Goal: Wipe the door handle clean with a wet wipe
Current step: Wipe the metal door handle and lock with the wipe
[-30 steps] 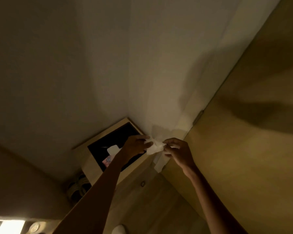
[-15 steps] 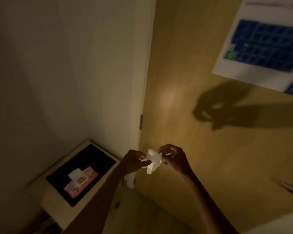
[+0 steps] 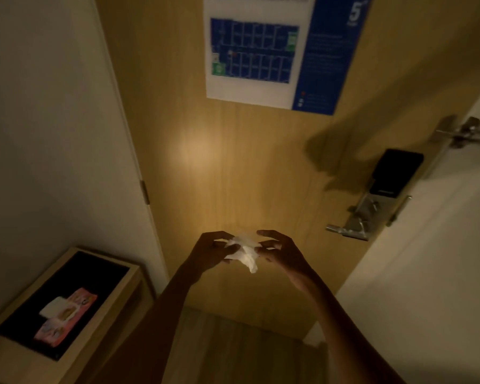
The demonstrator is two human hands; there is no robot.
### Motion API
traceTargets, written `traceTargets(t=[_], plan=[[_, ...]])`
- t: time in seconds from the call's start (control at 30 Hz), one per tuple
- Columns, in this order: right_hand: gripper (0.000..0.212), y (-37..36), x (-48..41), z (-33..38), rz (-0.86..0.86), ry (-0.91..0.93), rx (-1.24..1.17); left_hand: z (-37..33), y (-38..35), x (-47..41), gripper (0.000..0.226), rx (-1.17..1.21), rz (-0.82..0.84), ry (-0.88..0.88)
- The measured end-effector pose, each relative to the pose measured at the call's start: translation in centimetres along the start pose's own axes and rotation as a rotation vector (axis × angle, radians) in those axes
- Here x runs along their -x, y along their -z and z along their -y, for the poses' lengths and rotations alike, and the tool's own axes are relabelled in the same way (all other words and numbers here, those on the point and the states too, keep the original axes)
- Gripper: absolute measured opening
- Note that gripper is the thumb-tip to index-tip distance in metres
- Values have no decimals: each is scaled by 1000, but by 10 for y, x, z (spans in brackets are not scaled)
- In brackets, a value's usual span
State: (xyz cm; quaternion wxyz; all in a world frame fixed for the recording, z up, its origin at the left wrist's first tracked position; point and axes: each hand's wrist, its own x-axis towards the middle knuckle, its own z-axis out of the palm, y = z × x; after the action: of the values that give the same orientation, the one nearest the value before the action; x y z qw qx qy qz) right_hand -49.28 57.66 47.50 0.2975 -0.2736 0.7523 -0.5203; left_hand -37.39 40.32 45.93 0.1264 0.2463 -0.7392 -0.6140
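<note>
A crumpled white wet wipe [image 3: 244,252] hangs between my two hands in front of the wooden door [image 3: 233,167]. My left hand [image 3: 211,250] pinches its left side and my right hand [image 3: 280,250] pinches its right side. The metal lever door handle [image 3: 344,230] sticks out leftward from a silver lock plate under a black card reader [image 3: 394,173], to the right of my hands and a little higher. Neither hand touches the handle.
A pink wet wipe pack [image 3: 64,317] with its white lid open lies on a low wooden stand [image 3: 117,297] with a black top at lower left. A blue floor plan poster [image 3: 275,51] hangs on the door. A metal latch [image 3: 466,134] sits at upper right.
The view has swung right and up from the corner toward the door, bringing the handle and lock into sight. Both hands kept hold of the wipe and spread it slightly.
</note>
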Motion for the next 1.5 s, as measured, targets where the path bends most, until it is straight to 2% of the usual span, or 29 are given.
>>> traceTargets(t=[0.27, 0.43, 0.57, 0.73, 0.8, 0.87, 1.0, 1.1, 1.23, 1.37, 1.5], plan=[[24, 56, 16, -11, -210, 40, 45, -24, -58, -22, 28, 56, 127, 8], [42, 81, 21, -28, -217, 36, 110, -41, -91, -42, 21, 70, 252, -30], [22, 102, 21, -39, -303, 100, 228, -52, -117, -58, 19, 43, 327, -64], [12, 128, 31, -56, -455, 25, 252, -56, -142, -74, 24, -101, 364, -137], [10, 139, 36, -69, -563, -25, 200, -56, -154, -78, 23, -98, 374, -127], [17, 153, 40, -82, -722, -52, 163, -56, -165, -83, 21, -106, 366, -139], [25, 185, 41, -93, -1053, 106, 185, -55, -184, -101, 13, -162, 237, -196], [26, 202, 30, -97, -1186, 205, 243, -49, -197, -113, 15, -204, 88, -259], [25, 210, 9, -102, -1182, 202, 335, -41, -212, -120, 15, -221, 69, -98], [24, 210, -5, -113, -1041, 231, 376, -39, -223, -121, 11, -209, 69, -206], [36, 214, -10, -128, -840, 260, 442, -39, -227, -121, 9, -276, 12, -262]])
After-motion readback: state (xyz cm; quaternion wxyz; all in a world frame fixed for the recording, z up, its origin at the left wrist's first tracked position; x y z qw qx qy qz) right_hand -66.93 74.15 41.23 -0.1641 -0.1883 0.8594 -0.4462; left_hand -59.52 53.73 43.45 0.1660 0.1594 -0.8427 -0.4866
